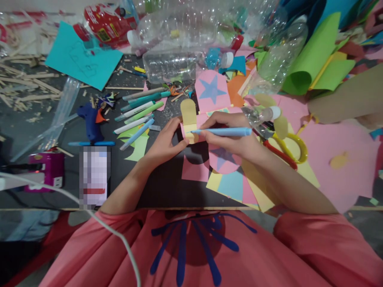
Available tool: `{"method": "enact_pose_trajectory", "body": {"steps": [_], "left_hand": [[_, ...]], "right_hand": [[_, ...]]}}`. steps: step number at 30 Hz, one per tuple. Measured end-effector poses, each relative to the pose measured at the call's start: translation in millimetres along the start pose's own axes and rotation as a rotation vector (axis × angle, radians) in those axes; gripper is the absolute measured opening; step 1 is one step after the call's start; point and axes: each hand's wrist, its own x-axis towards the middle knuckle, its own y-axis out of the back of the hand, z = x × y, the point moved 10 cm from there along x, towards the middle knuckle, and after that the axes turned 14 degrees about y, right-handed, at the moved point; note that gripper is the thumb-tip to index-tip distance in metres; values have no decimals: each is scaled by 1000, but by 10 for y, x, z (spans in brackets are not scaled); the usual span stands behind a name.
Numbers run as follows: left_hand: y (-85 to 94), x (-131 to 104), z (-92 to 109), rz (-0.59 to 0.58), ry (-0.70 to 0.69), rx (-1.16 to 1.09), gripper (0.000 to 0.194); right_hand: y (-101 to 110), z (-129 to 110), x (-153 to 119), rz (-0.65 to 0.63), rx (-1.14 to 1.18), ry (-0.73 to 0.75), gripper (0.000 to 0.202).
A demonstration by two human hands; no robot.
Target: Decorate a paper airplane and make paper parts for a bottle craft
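In the head view my right hand (230,129) is closed around a light blue marker (231,131), its tip at a yellow paper strip (189,113) with a rounded top end. My left hand (167,141) has its thumb and fingers at the left edge of that strip, pinching it together with pink paper under it. Below and right of the strip lies a pink rounded piece with a blue star (224,158). Farther back is another pink piece with a blue star (213,88). My right hand covers part of the papers beneath it.
Several markers (139,107) lie left of my hands, near a blue glue gun (91,119) and a phone (95,175). Yellow-handled scissors (295,148) and red-handled scissors (279,154) are at the right. Clear plastic bottles (173,65) line the back; wooden sticks (30,83) pile up at the left.
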Motion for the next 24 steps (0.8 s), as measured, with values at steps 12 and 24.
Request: {"method": "enact_pose_trajectory", "body": {"steps": [12, 24], "left_hand": [[3, -2, 12, 3, -8, -2, 49], [1, -10, 59, 40, -20, 40, 52]], "right_hand": [[117, 25, 5, 69, -111, 9, 21], [212, -28, -21, 136, -30, 87, 17]]}}
